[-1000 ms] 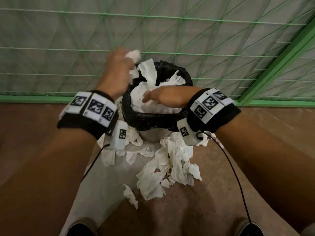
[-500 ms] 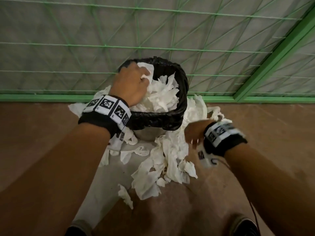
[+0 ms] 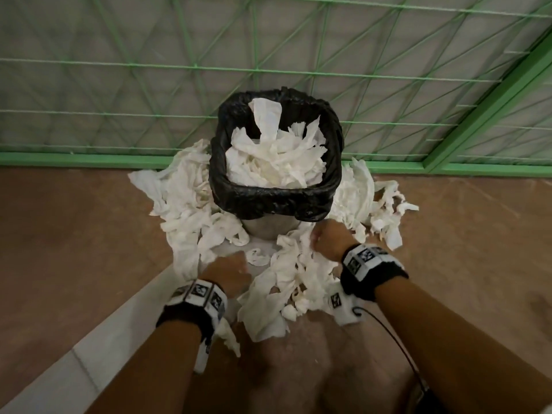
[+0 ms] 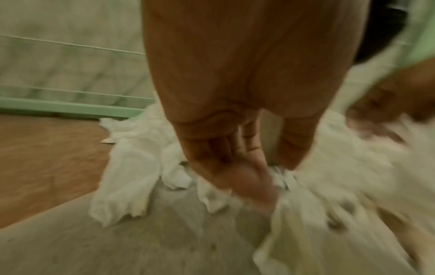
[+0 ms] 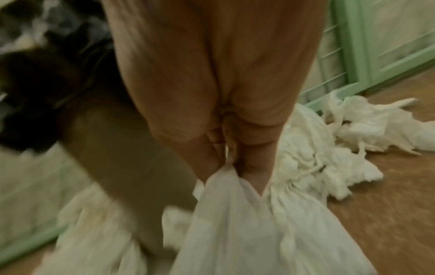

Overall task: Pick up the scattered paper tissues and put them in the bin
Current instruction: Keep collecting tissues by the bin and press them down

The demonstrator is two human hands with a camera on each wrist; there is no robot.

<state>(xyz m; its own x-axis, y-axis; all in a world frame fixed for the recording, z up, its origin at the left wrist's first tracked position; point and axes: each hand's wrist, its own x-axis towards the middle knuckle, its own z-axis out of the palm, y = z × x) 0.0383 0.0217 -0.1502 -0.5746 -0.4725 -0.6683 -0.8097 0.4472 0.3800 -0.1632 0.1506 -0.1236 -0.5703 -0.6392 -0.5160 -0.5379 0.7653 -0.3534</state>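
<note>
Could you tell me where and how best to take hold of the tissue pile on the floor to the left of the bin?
Probably from above, at the raised crumpled middle of the left tissue pile: the sheets lie loose and overlapping beside the bin, so fingers closing over the hump should gather several together. The flat trailing edges would likely yield single sheets.

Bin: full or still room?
Nearly full. In the head view, white tissues pile close to the black liner rim of the bin, one strip sticking up past it. Depth underneath: cannot tell.
</note>
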